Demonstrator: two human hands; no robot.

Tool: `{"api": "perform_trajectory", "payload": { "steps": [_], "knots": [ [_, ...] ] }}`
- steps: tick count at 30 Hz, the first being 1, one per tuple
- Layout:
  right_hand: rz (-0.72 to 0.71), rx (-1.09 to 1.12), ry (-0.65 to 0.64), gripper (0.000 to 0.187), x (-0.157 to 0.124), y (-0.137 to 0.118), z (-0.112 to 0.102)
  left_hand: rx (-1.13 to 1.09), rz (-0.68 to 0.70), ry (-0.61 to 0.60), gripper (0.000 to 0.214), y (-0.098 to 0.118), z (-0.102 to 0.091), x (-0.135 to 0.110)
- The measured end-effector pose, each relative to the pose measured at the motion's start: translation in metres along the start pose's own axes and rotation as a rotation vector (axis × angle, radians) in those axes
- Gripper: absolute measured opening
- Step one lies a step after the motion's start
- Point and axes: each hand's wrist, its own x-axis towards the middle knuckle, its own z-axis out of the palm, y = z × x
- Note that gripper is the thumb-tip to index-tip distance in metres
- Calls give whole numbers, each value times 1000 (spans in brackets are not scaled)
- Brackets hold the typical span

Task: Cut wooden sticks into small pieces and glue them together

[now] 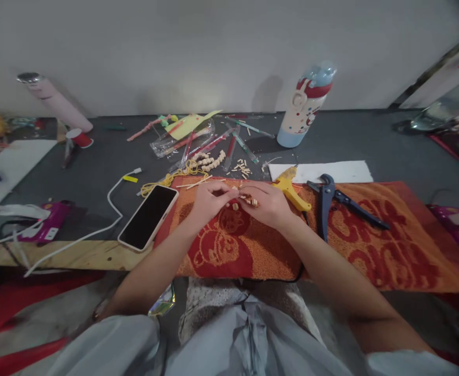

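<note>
My left hand [210, 202] and my right hand [267, 204] meet over the orange and red towel [276, 250], fingers pinched together. Between them is a small strand of pale wooden pieces [254, 202], partly covered by the fingers. Its end pokes out beneath my right fingers, and exactly what the left fingertips pinch is hard to see. Beyond my hands lie similar strung pieces [215, 162], loose short sticks [242, 168] and yellow cord [162, 183]. Just right of my right hand is a yellow glue gun [292, 192].
A blue pipe cutter [325, 201] lies on the towel. Left of it rests a phone [149, 216] beside a white cable [114, 201]. At the back stand a cartoon bottle [302, 112] and a pink bottle [59, 104], with plastic-wrapped sticks [209, 141] between.
</note>
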Motion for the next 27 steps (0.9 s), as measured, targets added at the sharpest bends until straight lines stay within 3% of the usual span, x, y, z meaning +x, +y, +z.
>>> {"api": "perform_trajectory", "payload": {
  "steps": [6, 11, 13, 18, 21, 24, 27],
  "knots": [
    [149, 83, -54, 9, 1, -2, 3, -123, -146, 3, 35, 2, 1, 0],
    [269, 175, -114, 7, 2, -1, 3, -91, -149, 231, 28, -5, -6, 7],
    [318, 216, -106, 11, 2, 0, 2, -44, -137, 268, 26, -6, -9, 10],
    [360, 150, -123, 9, 2, 1, 5, 72, -93, 22, 29, -5, -5, 8],
    [355, 145, -112, 9, 2, 0, 7, -14, -136, -56, 35, -5, -1, 5],
    [447, 319, -87, 13, 6, -3, 6, -146, -215, -73, 36, -8, -2, 7],
    [710, 787, 59, 28, 16, -6, -2, -201, -272, 56, 27, -13, -5, 11]
  ]
}}
